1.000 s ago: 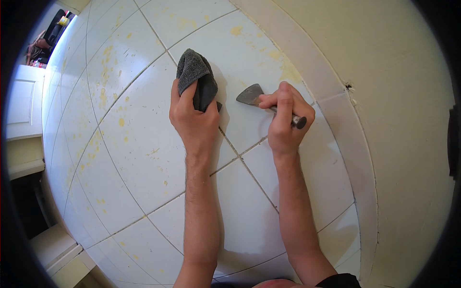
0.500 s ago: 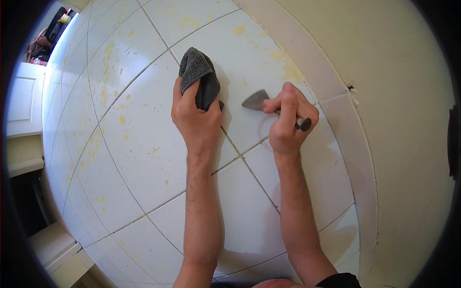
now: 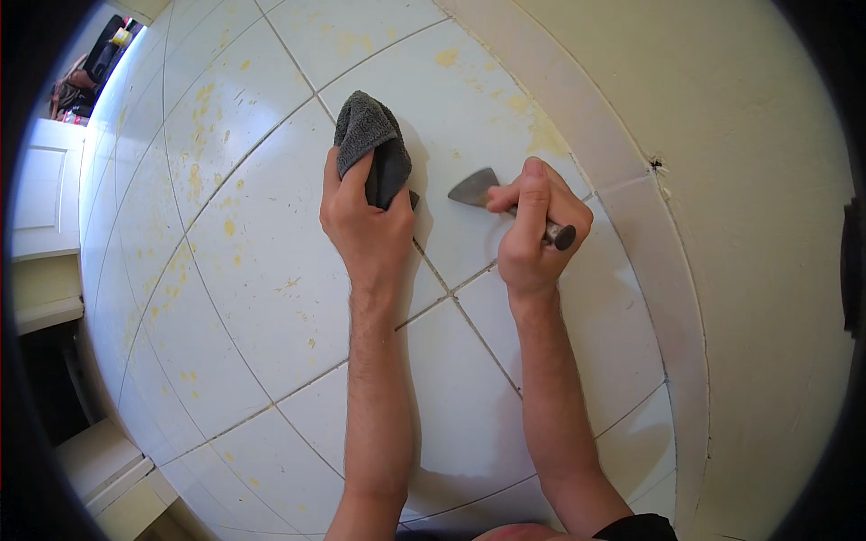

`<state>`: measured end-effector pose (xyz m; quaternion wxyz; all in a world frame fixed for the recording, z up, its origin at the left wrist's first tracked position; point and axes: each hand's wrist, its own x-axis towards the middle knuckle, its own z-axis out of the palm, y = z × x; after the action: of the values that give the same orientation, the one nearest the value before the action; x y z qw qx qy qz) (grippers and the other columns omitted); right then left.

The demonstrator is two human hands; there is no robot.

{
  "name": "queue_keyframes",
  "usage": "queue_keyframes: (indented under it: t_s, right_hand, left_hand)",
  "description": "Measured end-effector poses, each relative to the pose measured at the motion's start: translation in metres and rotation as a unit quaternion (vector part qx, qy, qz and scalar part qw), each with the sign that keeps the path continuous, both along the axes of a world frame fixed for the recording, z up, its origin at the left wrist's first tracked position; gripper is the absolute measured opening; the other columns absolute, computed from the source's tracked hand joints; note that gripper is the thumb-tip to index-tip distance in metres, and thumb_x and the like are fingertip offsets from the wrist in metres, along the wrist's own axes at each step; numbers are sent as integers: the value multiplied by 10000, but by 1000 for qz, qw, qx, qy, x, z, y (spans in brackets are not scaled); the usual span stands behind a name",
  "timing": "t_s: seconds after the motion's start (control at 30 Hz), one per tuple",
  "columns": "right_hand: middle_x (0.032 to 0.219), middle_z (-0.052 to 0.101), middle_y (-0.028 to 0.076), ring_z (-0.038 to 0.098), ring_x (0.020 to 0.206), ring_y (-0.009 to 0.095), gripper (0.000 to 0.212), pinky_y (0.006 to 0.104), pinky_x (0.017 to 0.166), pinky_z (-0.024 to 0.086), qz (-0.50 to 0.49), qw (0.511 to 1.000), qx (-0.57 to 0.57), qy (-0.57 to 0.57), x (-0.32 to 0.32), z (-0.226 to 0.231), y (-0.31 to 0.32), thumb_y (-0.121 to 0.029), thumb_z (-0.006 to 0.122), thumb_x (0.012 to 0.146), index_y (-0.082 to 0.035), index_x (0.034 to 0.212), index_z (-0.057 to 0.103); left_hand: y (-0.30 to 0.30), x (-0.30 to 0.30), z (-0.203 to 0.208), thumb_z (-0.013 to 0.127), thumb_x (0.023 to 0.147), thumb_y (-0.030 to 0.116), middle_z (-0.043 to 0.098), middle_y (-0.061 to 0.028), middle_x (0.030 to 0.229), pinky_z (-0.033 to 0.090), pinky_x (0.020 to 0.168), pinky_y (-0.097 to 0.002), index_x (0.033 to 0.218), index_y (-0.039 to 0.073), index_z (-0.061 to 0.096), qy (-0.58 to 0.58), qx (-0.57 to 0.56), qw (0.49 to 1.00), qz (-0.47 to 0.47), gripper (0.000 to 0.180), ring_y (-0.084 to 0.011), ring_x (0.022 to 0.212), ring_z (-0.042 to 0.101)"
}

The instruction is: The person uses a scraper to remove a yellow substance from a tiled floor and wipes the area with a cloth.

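My left hand (image 3: 367, 212) is closed around a bunched dark grey cloth (image 3: 372, 131) above the white tiled floor (image 3: 271, 361). In my right hand (image 3: 544, 230) is a scraper (image 3: 474, 187) with a flat, triangular metal blade. Its blade points left toward the cloth, and the round end of its dark handle sticks out on the right of my fist. Whether the blade touches the tile I cannot tell. Yellowish patches (image 3: 541, 135) mark the tile beyond the scraper, near the wall.
On the right, a tile skirting (image 3: 622, 180) runs along a cream wall (image 3: 749, 225). More yellow spots (image 3: 198, 162) are scattered over the tiles at left. White cabinetry (image 3: 45, 189) with a dark opening stands at the far left, with assorted items (image 3: 99, 59) behind it.
My right hand has shifted slightly left with the scraper. My left hand and the cloth stay nearly where they were.
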<state>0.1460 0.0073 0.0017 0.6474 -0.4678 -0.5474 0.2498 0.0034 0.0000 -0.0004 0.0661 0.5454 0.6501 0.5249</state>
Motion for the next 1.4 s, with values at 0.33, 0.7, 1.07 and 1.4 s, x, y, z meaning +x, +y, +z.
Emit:
queue_keyframes:
  t_s: [0.33,0.7,1.07,1.4]
  right_hand:
    - [567,577,97,556,484,168,391,306,458,390,27,1000,3,11,3,1,1,-76,506,1002,47,651,629]
    - [579,564,86,497,471,141,357,291,450,367,47,998,-34,-16,14,4,-6,-62,513,978,65,674,652]
    - [578,553,93,497,480,151,307,282,467,399,43,998,5,-49,12,8,-6,-62,487,959,58,909,765]
    - [675,648,97,467,466,98,341,254,448,355,73,996,-40,-35,10,5,-7,-102,462,1000,73,987,755]
  left_hand:
    - [0,0,0,649,724,-92,631,-141,1010,526,752,-345,1017,-41,674,4,5,1000,-2,299,-318,843,648]
    - [0,-1,2,650,731,-86,629,-137,998,527,754,-346,1022,-40,671,2,6,1000,-2,296,-313,842,646]
    - [-3,1,8,645,796,-102,640,-142,1106,510,881,-315,1111,-75,663,-22,-36,999,-14,317,-260,1006,653]
    - [-4,1,8,634,791,-111,638,-133,1078,507,861,-303,1100,-80,659,-31,-38,999,-14,312,-258,979,652]
